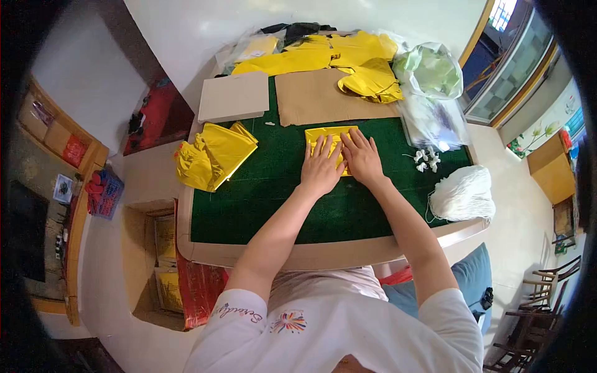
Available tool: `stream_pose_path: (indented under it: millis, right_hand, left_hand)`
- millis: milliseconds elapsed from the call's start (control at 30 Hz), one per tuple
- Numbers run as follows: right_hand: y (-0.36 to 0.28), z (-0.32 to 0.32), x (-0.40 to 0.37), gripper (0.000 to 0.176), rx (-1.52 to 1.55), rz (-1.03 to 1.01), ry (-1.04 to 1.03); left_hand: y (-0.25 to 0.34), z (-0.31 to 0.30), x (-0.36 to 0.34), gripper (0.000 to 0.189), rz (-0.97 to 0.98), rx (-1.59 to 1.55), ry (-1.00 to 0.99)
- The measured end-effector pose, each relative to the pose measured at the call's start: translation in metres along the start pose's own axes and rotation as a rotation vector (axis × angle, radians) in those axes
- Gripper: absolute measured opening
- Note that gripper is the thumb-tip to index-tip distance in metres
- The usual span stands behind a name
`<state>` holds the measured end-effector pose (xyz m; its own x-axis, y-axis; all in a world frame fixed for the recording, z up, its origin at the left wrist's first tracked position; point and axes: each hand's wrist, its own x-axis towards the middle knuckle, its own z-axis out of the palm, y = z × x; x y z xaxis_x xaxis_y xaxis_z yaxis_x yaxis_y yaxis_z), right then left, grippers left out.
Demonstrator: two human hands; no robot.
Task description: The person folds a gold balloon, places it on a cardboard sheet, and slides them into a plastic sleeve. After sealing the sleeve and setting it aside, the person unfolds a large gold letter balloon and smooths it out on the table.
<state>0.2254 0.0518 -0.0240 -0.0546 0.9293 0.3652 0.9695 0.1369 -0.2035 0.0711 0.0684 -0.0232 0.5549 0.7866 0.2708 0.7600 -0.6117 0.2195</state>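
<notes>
Here's the left grip, palm down, fingers splayed flat on a folded yellow foil piece, and beside it the right grip, spread out just the same! That foil lies about midway between the near and far edges of the desk, on the green mat. Just beyond, a brown cardboard sheet, a crumpled yellow sheet over its right end. Out at the left edge, a shiny yellow heap, a pale flat box behind it. Swing right: little white ties, then a white yarn bundle at the near right corner! Along the far edge, more yellow sheets.
</notes>
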Motion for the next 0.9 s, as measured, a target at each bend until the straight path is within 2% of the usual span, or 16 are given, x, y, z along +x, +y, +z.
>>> stream_pose_path:
  millis: [267,500,567,600,667,733,800,900]
  right_hand:
    - [0.000,-0.001,0.000,0.041,0.007,-0.004,0.008]
    - [-0.001,0.001,-0.001,0.041,0.002,0.002,0.016]
    - [-0.001,0.001,-0.003,0.041,0.010,0.004,0.008]
    - [-0.001,-0.001,-0.002,0.041,0.014,-0.002,0.008]
    - [-0.001,-0.004,0.000,0.041,0.005,-0.007,0.009]
    - [-0.002,-0.002,-0.003,0.041,0.000,-0.008,-0.001]
    - [-0.001,-0.002,-0.001,0.042,0.008,-0.006,-0.007]
    - [-0.001,-0.001,-0.001,0.042,0.001,-0.004,0.001]
  left_hand:
    - [-0.003,-0.009,0.008,0.053,-0.054,-0.018,0.110]
    - [-0.007,-0.004,0.006,0.053,-0.124,-0.001,-0.012]
    - [-0.009,-0.001,0.004,0.046,-0.074,0.009,0.154]
    - [-0.014,-0.001,0.007,0.046,-0.073,0.009,0.153]
    - [-0.037,-0.008,0.019,0.031,-0.208,-0.232,0.303]
    - [-0.050,-0.033,0.026,0.020,-0.368,-0.227,0.348]
    - [-0.068,-0.035,0.034,0.017,-0.421,-0.128,0.319]
    - [-0.090,-0.025,0.046,0.011,-0.441,-0.304,0.154]
